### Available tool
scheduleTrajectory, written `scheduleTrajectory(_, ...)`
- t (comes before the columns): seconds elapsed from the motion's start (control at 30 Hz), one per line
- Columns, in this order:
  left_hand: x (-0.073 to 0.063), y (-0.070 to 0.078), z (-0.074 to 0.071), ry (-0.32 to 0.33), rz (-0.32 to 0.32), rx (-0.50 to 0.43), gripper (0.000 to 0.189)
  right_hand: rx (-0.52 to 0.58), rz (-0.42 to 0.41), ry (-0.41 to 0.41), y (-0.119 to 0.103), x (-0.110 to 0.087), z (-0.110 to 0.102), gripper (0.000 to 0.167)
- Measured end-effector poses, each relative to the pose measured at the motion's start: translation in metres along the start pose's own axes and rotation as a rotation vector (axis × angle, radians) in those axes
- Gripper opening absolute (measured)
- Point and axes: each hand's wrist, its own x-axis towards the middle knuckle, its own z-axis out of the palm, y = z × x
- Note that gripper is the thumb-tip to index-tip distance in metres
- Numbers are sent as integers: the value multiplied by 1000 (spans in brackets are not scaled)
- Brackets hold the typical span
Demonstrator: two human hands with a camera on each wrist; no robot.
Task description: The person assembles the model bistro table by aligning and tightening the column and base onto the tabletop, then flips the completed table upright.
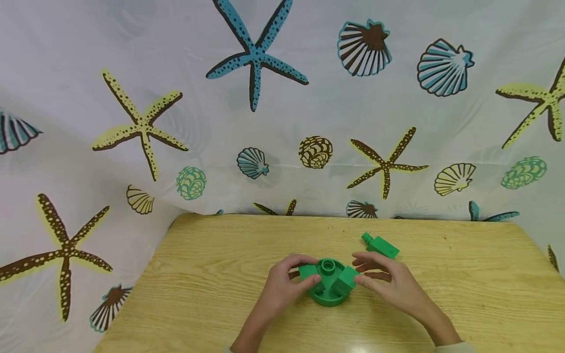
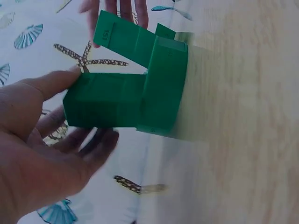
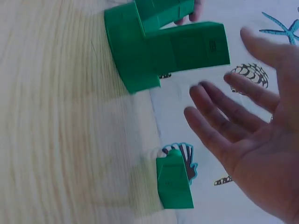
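A green round base (image 1: 328,300) sits on the wooden table, with an open ring-shaped socket (image 1: 328,266) at its far side. Two green blocks stand up out of it, a left block (image 1: 308,272) and a right block (image 1: 347,279). My left hand (image 1: 284,283) holds the left block between thumb and fingers. Beside the right block is my right hand (image 1: 393,283), its fingers spread and apart from the block in the right wrist view. A loose green block (image 1: 384,247) with a round stepped peg lies beyond the right hand.
The wooden table (image 1: 212,274) carries all the green pieces. A white cloth (image 1: 282,186) printed with starfish and shells hangs behind the table's far edge and along its left side.
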Motion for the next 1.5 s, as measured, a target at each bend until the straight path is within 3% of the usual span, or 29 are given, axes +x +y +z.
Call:
scheduleTrajectory(0.13, -5, 13, 9, 56, 93, 248, 26, -108, 22, 141, 7, -2, -12, 35)
scheduleTrajectory(0.27, -10, 29, 26, 74, 200, 430, 29, -220, 51, 275, 12, -3, -27, 34)
scheduleTrajectory(0.43, -17, 36, 52, 53, 299, 688, 46, -242, 118, 301, 21, -1, -41, 39)
scheduleTrajectory(0.53, -16, 37, 62, 69, 313, 762, 53, -270, 153, 311, 28, -1, -45, 43)
scheduleTrajectory(0.73, -9, 36, 72, 157, 273, 808, 48, -320, 208, 306, 45, 4, -46, 47)
scheduleTrajectory(0.87, -8, 34, 74, 179, 248, 827, 46, -317, 253, 289, 53, 9, -40, 48)
scheduleTrajectory(1.0, -8, 34, 70, 177, 262, 785, 42, -330, 288, 282, 53, 11, -39, 45)
scheduleTrajectory(1.13, -10, 33, 63, 115, 272, 749, 40, -298, 331, 255, 48, 8, -41, 48)
scheduleTrajectory(1.23, -10, 32, 56, 44, 287, 730, 39, -226, 353, 241, 41, 6, -41, 54)
scheduleTrajectory(1.33, -10, 32, 49, -24, 298, 715, 37, -35, 353, 231, 36, 4, -42, 54)
scheduleTrajectory(1.5, -9, 34, 40, -119, 225, 686, 39, 231, 332, 201, 34, -2, -40, 51)
